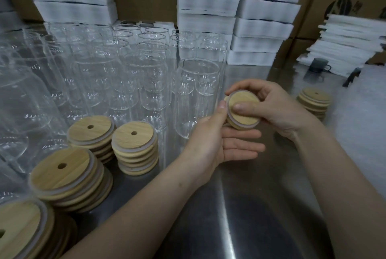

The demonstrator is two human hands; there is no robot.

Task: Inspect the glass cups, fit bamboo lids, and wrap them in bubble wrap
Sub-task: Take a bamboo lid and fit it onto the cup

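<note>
Bamboo lid stacks (133,146) near left, cups (150,74) ranked behind. Left hand (215,139) at centre, palm up, fingers straight and together beneath lid (247,119), thumb against its rim. Right hand (277,108) clamped on lid, thumb pressing top, fingers curled round far edge. Probably mid lid-picking, before fitting. Next: seat lid level on nearest cup (196,95), just left.
</note>
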